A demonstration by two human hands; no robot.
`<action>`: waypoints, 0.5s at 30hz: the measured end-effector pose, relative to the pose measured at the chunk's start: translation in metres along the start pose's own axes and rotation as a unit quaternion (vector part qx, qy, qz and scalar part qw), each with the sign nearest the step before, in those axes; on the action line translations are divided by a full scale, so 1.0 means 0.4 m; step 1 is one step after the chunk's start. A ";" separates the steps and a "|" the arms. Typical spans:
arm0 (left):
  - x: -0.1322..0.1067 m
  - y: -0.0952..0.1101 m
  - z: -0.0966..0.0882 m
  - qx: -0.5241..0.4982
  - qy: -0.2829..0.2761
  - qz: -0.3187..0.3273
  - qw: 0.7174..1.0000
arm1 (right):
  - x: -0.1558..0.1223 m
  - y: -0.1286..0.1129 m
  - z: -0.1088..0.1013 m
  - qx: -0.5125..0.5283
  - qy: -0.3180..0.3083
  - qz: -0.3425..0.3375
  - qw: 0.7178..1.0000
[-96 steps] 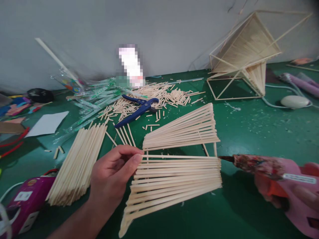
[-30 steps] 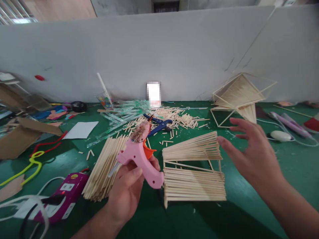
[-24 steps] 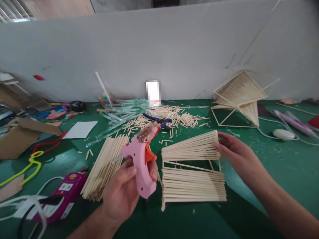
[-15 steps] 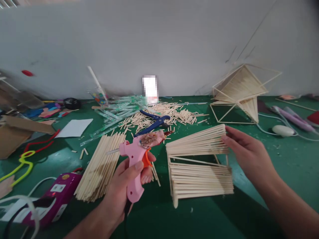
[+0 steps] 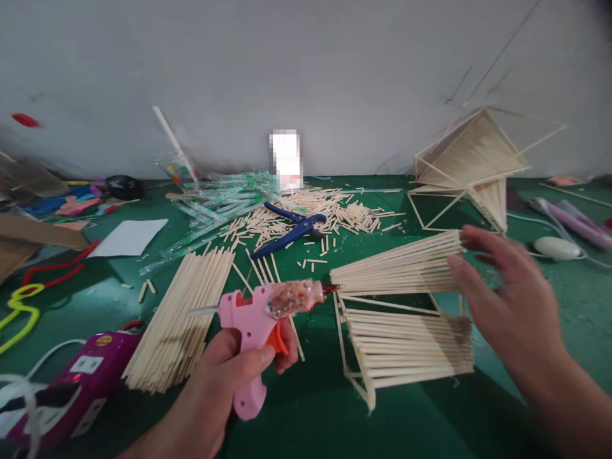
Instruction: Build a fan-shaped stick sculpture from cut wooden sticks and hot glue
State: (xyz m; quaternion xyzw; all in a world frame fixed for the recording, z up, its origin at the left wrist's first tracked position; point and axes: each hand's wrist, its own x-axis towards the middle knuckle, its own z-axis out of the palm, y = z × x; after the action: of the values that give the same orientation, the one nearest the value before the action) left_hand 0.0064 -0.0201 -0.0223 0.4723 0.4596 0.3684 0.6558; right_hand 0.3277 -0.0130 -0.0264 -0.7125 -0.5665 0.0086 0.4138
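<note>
My left hand (image 5: 248, 357) is closed round the handle of a pink hot glue gun (image 5: 253, 325), fingers at its orange trigger. A clear glue stick (image 5: 203, 310) pokes out of its back. The brown, crusted nozzle is at the left upper corner of a wooden stick frame (image 5: 411, 344), which has two slatted panels and an open gap between them. My right hand (image 5: 511, 293), slightly blurred, has its thumb and forefinger at the frame's upper right end, the thumb over the stick ends. A bundle of long wooden sticks (image 5: 182, 319) lies left of the gun.
Blue cutters (image 5: 291, 233) lie by a pile of short stick pieces (image 5: 354, 217) and clear green-marked wrappers (image 5: 224, 204). A larger stick structure (image 5: 478, 166) stands back right. A purple power strip (image 5: 81, 382) with cables lies at left. A bright blurred rectangle (image 5: 285, 156) leans on the wall.
The glue gun's nozzle has come across to the stick frame's left corner. The frame has shifted right and turned a little, with my right hand at its end; the fingers look more spread. The view shifted slightly.
</note>
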 end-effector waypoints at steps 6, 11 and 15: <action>-0.005 -0.008 -0.002 -0.010 -0.005 -0.030 0.999 | -0.067 -0.088 -0.008 0.006 -0.093 -0.226 0.970; 0.010 -0.024 -0.014 0.010 0.032 -0.040 0.999 | -0.098 -0.098 0.026 0.013 -0.184 -0.272 0.944; 0.019 -0.122 -0.054 0.006 0.042 -0.038 0.998 | -0.106 -0.095 0.027 -0.020 -0.186 -0.289 0.939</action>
State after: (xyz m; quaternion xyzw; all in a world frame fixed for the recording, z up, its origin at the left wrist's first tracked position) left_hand -0.0094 -0.0209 -0.0736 0.4423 0.5063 0.3597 0.6471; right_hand 0.2769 -0.0407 -0.0303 -0.5117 -0.8151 0.0099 0.2715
